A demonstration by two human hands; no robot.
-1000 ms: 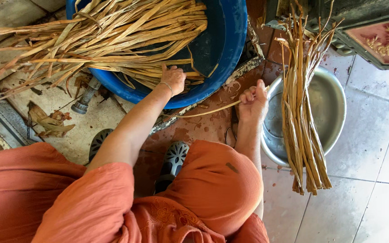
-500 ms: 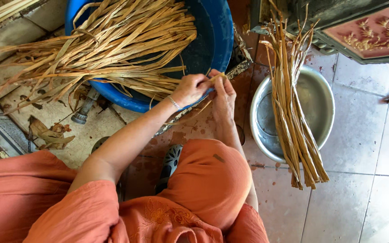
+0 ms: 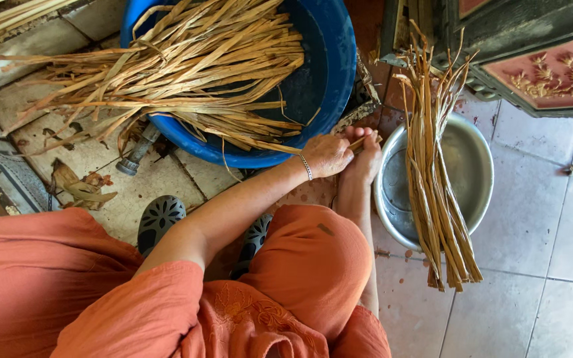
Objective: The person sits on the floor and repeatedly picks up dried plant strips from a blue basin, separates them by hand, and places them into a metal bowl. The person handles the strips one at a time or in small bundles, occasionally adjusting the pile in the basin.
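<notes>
Beside the steel bowl, both hands pinch one dried strip.

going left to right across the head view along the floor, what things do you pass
dried leaf scrap → grey pipe fitting → blue tub of dried strips → left hand → right hand, pinching a strip → metal basin → dark carved cabinet

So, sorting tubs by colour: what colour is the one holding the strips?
Blue tub, head view.

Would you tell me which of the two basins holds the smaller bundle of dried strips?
The round metal basin on the right; the blue plastic tub holds the bigger, spread-out pile.
</notes>
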